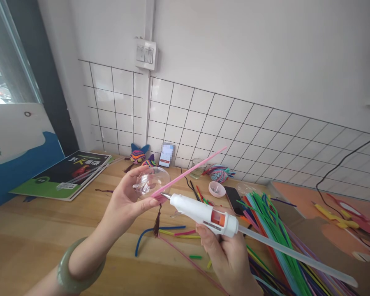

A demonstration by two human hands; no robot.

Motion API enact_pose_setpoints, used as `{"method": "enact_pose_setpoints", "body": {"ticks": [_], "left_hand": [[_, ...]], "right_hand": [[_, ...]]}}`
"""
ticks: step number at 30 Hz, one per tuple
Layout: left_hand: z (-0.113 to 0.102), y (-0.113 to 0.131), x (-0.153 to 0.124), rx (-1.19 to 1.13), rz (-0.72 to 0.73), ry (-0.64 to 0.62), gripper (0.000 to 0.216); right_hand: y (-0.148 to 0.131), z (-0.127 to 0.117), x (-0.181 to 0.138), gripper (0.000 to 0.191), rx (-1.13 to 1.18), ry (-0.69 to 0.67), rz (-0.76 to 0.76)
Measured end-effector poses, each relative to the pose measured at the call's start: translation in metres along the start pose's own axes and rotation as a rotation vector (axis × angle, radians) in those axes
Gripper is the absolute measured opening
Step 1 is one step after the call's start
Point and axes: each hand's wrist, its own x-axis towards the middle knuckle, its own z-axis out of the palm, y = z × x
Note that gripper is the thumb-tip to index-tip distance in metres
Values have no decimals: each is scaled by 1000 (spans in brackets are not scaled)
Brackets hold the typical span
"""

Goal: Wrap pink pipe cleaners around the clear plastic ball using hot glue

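My left hand (130,191) is closed around a clear plastic ball (151,181), fingers behind it and thumb in front. A pink pipe cleaner (194,168) lies against the ball's lower edge near my thumb and sticks out to the upper right. From under the ball hangs a dark red tassel (157,222). My right hand (225,250) grips a white hot glue gun (200,211), with a long glue stick (299,257) trailing out of its back. The gun's metal nozzle is at the pink pipe cleaner beside my left thumb; whether they touch I cannot tell.
Bundled pipe cleaners (274,230) lie at the right, near a black phone (234,200) and a small white bowl (217,189). Striped crafted figures (138,154), a propped phone (167,155) and a glass (198,168) stand by the wall. A magazine (64,172) is at the left.
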Motion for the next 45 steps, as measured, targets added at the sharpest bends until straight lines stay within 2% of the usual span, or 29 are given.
{"method": "enact_pose_setpoints", "body": {"ticks": [5, 14, 23, 31, 37, 40, 42, 45], "left_hand": [[1, 3, 0, 3, -8, 16, 72], [2, 3, 0, -27, -23, 15, 71], [4, 5, 0, -59, -38, 23, 71], [4, 5, 3, -77, -36, 36, 72], [0, 5, 6, -46, -30, 48, 72], [-6, 1, 11, -32, -29, 76, 66], [-10, -1, 14, -41, -64, 103, 63], [-13, -2, 17, -69, -105, 127, 61]], "right_hand": [[-1, 2, 1, 20, 16, 27, 2], [-3, 0, 1, 19, 72, -19, 53], [0, 0, -1, 26, 55, -3, 73], [-9, -1, 6, 32, 376, -30, 210], [-2, -5, 22, 38, 695, -72, 282], [9, -11, 30, 45, 774, -187, 374], [20, -14, 33, 50, 756, -331, 474], [40, -12, 37, 53, 573, -613, 635]]}}
